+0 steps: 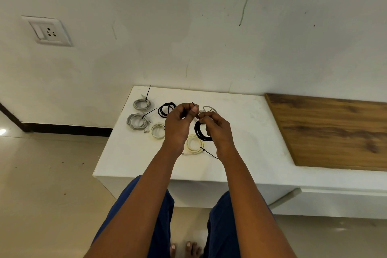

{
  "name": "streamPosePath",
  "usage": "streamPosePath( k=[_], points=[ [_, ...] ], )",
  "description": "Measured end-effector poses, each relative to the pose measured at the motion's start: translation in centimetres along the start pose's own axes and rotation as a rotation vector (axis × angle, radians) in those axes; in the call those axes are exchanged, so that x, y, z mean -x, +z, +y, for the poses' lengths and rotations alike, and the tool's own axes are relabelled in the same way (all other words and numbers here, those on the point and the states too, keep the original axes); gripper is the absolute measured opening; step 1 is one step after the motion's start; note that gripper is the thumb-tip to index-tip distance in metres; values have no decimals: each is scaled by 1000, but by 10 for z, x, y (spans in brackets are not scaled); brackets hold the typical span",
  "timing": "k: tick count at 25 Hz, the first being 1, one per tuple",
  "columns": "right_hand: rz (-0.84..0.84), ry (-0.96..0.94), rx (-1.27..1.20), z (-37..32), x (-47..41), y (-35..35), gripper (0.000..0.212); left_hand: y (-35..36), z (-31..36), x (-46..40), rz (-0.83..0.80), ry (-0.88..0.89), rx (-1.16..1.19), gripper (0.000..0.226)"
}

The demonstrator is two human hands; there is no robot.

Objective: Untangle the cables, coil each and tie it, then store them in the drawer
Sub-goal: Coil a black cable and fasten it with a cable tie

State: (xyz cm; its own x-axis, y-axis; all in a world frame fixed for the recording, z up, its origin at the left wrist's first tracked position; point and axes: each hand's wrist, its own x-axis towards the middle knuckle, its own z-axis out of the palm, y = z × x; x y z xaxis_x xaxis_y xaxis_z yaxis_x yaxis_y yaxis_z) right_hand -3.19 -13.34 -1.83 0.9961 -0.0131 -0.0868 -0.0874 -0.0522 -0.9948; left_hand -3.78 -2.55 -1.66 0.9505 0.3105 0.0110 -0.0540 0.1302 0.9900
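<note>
Both hands are raised over the white table top [240, 132], working on a black coiled cable [200, 133]. The right hand [217, 132] has its fingers curled round the coil and holds it just above the surface, while the left hand [180, 123] pinches the thin black tie strip [193, 104] between thumb and fingertips, its free end sticking up past the knuckles. On the table lie other coils: two grey tied cable coils [137, 121] at the far left, a second black cable coil [166, 109] beyond the left hand, a cream cable coil [157, 131] beside that wrist, a cream tied coil [194, 144] under the right hand, and a loose grey loop [209, 108] behind the fingers. A brown wooden panel [335, 132] sits at the right.
</note>
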Motion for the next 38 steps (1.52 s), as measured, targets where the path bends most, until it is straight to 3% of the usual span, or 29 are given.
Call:
streamPosePath(
  k=[13, 19, 25, 29, 31, 33, 38],
  points=[
    [83, 17, 318, 11, -7, 6, 25, 7, -13, 3, 82, 7, -116, 17],
    [-38, 240, 1, 21, -4, -9, 15, -4, -24, 1, -17, -99, -44, 9],
    [127, 482, -421, 22, -14, -36, 18, 10, -45, 10, -219, -474, -94, 30],
    [249, 515, -506, 29, -19, -51, 14, 35, -58, 17, -217, -435, 24, 27],
    [357, 491, -416, 36, -26, -58, 17, 49, -61, 16, -202, -405, 15, 23],
    [458, 461, -141, 48, -36, -65, 28, 61, -67, 16, -221, -400, -21, 23],
    [435, 472, 224, 69, -42, -73, 41, 69, -80, 17, -329, -416, -208, 28]
  ],
)
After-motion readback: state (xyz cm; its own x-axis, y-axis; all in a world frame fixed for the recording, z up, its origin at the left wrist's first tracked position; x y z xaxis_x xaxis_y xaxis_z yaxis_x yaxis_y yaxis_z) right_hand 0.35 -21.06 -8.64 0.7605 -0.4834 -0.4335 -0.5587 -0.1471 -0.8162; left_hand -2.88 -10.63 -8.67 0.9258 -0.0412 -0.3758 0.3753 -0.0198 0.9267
